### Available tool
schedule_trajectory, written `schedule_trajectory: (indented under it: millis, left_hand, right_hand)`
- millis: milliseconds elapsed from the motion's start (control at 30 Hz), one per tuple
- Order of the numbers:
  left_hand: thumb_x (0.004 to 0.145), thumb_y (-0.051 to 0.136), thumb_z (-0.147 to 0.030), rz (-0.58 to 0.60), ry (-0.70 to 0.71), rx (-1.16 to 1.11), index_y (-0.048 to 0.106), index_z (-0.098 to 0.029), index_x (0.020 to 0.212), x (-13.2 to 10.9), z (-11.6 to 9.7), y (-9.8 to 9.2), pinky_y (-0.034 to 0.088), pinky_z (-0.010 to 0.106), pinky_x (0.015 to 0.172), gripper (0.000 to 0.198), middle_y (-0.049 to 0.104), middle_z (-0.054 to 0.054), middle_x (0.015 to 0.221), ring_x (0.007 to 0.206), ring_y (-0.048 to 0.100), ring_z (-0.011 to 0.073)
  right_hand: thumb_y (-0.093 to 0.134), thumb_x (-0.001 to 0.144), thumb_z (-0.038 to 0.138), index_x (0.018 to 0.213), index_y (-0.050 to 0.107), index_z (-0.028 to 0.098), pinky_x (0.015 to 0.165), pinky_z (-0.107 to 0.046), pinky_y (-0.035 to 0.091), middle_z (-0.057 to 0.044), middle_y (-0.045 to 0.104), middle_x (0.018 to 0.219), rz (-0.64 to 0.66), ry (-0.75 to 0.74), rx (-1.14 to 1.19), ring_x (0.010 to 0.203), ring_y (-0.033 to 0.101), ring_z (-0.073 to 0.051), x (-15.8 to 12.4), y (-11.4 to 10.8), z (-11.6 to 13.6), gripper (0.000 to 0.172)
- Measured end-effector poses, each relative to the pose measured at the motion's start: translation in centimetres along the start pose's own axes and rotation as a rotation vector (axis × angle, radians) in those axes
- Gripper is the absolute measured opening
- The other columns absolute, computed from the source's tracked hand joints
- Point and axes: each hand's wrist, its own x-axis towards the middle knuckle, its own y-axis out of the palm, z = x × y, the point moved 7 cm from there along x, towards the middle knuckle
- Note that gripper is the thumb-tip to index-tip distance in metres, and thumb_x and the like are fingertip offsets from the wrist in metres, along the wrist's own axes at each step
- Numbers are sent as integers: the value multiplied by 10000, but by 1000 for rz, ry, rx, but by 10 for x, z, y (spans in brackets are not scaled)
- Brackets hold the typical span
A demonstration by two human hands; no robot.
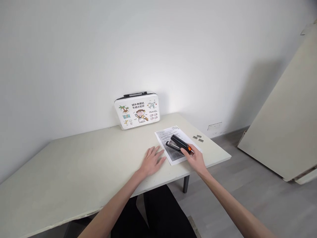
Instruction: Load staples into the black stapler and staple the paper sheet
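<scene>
A printed paper sheet [166,136] lies near the right end of the white table [74,165]. On it rests a black stapler [178,143] with an orange rear end. My right hand [196,159] grips the stapler's rear, fingers closed round it. My left hand [151,161] lies flat on the table just left of the sheet, fingers spread and holding nothing.
A white case [137,111] with cartoon travel pictures and a black handle leans against the wall at the table's back. Two small strips of staples [198,138] lie right of the sheet. A large pale board [284,125] leans at the right, on the grey floor.
</scene>
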Motion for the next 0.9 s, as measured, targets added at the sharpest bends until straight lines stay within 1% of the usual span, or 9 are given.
schedule_trajectory:
  millis: [133,200,267,400,500,600,667,733,900]
  left_hand:
    - [1058,252,-693,52,-40,12,432,-340,1602,9,-1,8,157,630,1280,673,333,51,1714,1603,212,360]
    - [1065,240,-680,43,-37,3,391,-328,1625,8,-2,7,166,604,1287,678,320,52,1718,1607,207,346]
    - [1073,249,-665,26,-23,-8,356,-299,1643,-1,-2,3,190,567,1293,686,315,66,1718,1608,213,328]
    - [1084,296,-634,34,-19,-5,358,-252,1645,-37,13,-9,206,523,1303,682,300,75,1719,1611,208,293]
    - [1092,321,-603,50,-49,26,394,-262,1631,-73,36,-25,206,501,1312,641,293,45,1720,1609,219,273]
    - [1095,361,-569,-7,-76,59,445,-308,1602,-108,59,-44,230,482,1310,576,332,16,1706,1590,281,255]
    - [1091,387,-558,-51,-113,68,484,-314,1577,-127,71,-54,247,486,1306,552,373,10,1688,1576,319,253]
    - [1086,398,-558,-77,-166,60,525,-288,1548,-140,79,-60,275,491,1299,550,409,20,1671,1565,345,258]
    - [1075,418,-554,-125,-254,-20,528,-235,1540,-152,83,-62,333,493,1279,575,481,57,1628,1535,404,269]
  right_hand:
    - [655,872,703,1106,701,194,791,-375,544,-119,751,1092,1,-7,-9,951,666,-283,0,1,0,562]
    - [657,877,694,1102,700,195,799,-375,546,-118,753,1097,5,-16,-11,952,674,-281,-1,2,0,549]
    - [649,881,697,1101,699,195,802,-378,549,-121,754,1100,15,-26,-12,960,678,-285,-2,3,1,550]
    - [642,877,710,1116,697,201,781,-388,545,-129,751,1105,58,-22,-48,965,673,-304,-3,5,2,565]
    - [628,888,706,1095,699,211,774,-397,536,-118,753,1050,116,-24,-86,899,666,-296,-3,9,4,541]
    - [620,895,697,1087,700,217,766,-398,529,-106,750,1008,159,-55,-122,854,659,-288,-4,18,9,523]
    - [613,899,694,1088,701,215,751,-393,526,-105,748,997,180,-79,-129,851,659,-288,-7,30,15,522]
    - [604,910,679,1091,704,212,754,-386,525,-103,746,993,229,-105,-115,870,664,-288,-11,49,24,510]
    - [621,931,584,1082,711,217,729,-352,504,-77,741,988,403,-142,-88,840,667,-252,-31,111,50,406]
